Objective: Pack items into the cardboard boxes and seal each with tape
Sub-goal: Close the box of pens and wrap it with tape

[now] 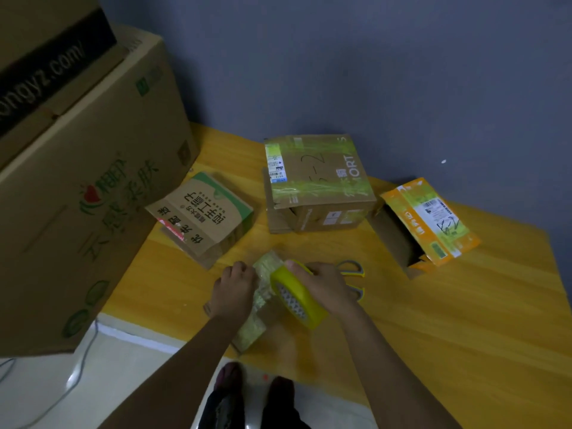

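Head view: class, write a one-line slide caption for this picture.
Right hand runs a yellow tape roll over a small box steadied by the left hand; scissors lie beside.

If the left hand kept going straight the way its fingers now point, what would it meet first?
Probably the green-edged printed box, lying just beyond the left hand on the table; depth is unclear, so it might pass beside it.

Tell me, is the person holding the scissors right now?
No. The scissors lie on the table behind the right hand, which grips the yellow tape roll.
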`<state>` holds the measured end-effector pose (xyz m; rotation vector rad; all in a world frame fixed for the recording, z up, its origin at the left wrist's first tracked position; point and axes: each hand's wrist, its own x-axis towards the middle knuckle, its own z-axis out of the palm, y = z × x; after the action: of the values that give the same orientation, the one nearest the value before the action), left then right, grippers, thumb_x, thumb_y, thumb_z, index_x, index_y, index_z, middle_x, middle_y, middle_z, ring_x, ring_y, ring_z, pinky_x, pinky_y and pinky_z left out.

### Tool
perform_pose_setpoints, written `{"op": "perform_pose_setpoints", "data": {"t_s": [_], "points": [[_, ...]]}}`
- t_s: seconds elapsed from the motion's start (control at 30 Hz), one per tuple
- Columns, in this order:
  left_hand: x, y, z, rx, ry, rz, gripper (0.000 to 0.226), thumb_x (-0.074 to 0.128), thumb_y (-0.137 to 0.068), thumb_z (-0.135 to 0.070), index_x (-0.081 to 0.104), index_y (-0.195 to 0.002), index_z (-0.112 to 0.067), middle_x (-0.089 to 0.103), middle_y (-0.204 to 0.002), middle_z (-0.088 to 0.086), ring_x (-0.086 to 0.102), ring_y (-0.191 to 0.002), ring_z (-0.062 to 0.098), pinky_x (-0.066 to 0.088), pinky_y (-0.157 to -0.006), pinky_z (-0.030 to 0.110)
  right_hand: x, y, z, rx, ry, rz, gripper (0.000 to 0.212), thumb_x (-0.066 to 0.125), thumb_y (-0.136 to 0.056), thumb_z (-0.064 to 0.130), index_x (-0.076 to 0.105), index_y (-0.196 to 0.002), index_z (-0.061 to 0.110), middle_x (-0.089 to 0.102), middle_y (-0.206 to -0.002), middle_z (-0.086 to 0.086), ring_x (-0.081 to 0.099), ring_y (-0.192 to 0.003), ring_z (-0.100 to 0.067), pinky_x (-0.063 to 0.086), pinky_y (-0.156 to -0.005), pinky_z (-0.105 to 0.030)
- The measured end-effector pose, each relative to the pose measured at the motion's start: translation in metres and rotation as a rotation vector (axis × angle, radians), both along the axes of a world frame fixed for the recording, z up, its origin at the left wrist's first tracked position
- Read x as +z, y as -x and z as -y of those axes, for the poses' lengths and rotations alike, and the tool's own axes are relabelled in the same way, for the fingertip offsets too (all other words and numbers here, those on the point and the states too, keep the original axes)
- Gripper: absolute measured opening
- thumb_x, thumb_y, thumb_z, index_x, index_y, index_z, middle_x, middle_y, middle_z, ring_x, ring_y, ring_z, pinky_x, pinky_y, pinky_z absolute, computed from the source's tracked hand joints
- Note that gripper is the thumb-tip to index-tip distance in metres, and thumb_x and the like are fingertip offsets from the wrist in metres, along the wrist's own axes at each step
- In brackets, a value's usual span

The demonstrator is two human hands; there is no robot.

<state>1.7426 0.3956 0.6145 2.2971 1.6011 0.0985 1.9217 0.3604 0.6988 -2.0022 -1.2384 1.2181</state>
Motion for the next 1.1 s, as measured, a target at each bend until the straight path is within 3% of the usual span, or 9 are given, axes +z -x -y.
{"op": "perform_pose_setpoints", "data": {"t_s": [0.13,0.23,0.3,0.43,0.53,0.63,0.8,0.97,1.1], "points": [[-0.003,0.008,0.008,-0.060,0.246,-0.114,0.103,0.033,-0.067,-0.086,0.031,-0.144,-0.018,0.023,-0.155,0.009,0.027,-0.141,0.031,0.029,-0.109,0.055,-0.004,-0.002,0.009,-0.024,0.058,-0.195,0.033,0.063,-0.091,0.037,0.072,-0.091,0.006,0.071,-0.085,-0.011,0.065,-0.080,-0.015,0.047,-0.075,-0.037],[-0.009,0.003,0.020,-0.101,0.152,-0.245,0.125,0.052,-0.052,-0.091,0.018,-0.146,-0.015,0.025,-0.156,0.015,0.034,-0.137,0.042,0.033,-0.099,0.070,-0.003,-0.002,0.021,0.006,0.058,-0.311,0.016,0.059,-0.095,0.028,0.069,-0.106,0.023,0.069,-0.099,0.010,0.064,-0.095,-0.010,0.048,-0.091,-0.036],[-0.013,0.000,0.024,-0.099,0.180,-0.303,0.131,0.059,-0.059,-0.084,-0.005,-0.150,-0.016,-0.002,-0.160,0.012,0.012,-0.145,0.042,0.019,-0.108,0.067,-0.007,-0.001,0.025,-0.070,0.024,-0.282,0.027,0.060,-0.094,0.034,0.067,-0.118,0.022,0.067,-0.112,0.008,0.061,-0.109,-0.013,0.047,-0.097,-0.034],[-0.011,-0.003,0.024,-0.105,0.196,-0.403,0.125,0.052,-0.068,-0.083,-0.014,-0.150,-0.015,-0.017,-0.159,0.012,-0.002,-0.146,0.040,0.018,-0.111,0.061,-0.016,-0.010,0.047,-0.099,-0.051,-0.107,0.032,0.058,-0.089,0.051,0.073,-0.090,0.022,0.070,-0.087,0.005,0.063,-0.087,-0.012,0.047,-0.082,-0.036],[-0.007,-0.006,0.016,-0.110,0.288,-0.445,0.117,0.049,-0.075,-0.079,-0.016,-0.151,-0.018,-0.025,-0.157,0.010,-0.012,-0.146,0.038,0.011,-0.113,0.058,-0.025,-0.026,0.075,-0.084,0.088,0.144,0.054,0.056,-0.087,0.060,0.044,-0.058,0.016,0.042,-0.056,-0.001,0.047,-0.060,-0.019,0.031,-0.061,-0.035],[-0.007,-0.006,0.014,-0.156,0.269,-0.436,0.117,0.049,-0.075,-0.079,-0.016,-0.151,-0.019,-0.026,-0.157,0.009,-0.013,-0.146,0.037,0.010,-0.114,0.059,-0.047,-0.036,0.086,-0.046,0.238,0.236,0.051,0.053,-0.086,0.063,0.043,-0.060,0.020,0.047,-0.064,-0.002,0.049,-0.063,-0.019,0.031,-0.059,-0.033],[-0.005,-0.007,0.012,-0.169,0.265,-0.437,0.117,0.050,-0.074,-0.079,-0.015,-0.152,-0.019,-0.025,-0.157,0.009,-0.011,-0.146,0.036,0.010,-0.114,0.058,-0.064,-0.030,0.075,-0.015,0.370,0.297,0.063,0.050,-0.081,0.071,0.067,-0.104,0.014,0.067,-0.104,-0.005,0.062,-0.098,-0.026,0.043,-0.072,-0.032],[-0.001,-0.002,0.009,-0.156,0.295,-0.367,0.116,0.053,-0.075,-0.077,-0.013,-0.152,-0.021,-0.022,-0.159,0.007,-0.010,-0.147,0.034,0.011,-0.114,0.058,-0.055,-0.028,0.071,0.016,0.361,0.298,0.049,0.050,-0.084,0.068,0.033,-0.062,0.027,0.035,-0.063,0.005,0.038,-0.058,-0.016,0.024,-0.049,-0.029],[0.011,0.007,0.001,-0.141,0.447,-0.164,0.119,0.056,-0.072,-0.078,-0.010,-0.153,-0.022,-0.019,-0.160,0.000,-0.009,-0.148,0.028,0.010,-0.116,0.051,-0.037,-0.028,0.067,0.043,0.263,0.338,0.051,0.051,-0.088,0.063,0.039,-0.059,0.022,0.037,-0.056,0.002,0.038,-0.050,-0.014,0.024,-0.047,-0.031]]}}
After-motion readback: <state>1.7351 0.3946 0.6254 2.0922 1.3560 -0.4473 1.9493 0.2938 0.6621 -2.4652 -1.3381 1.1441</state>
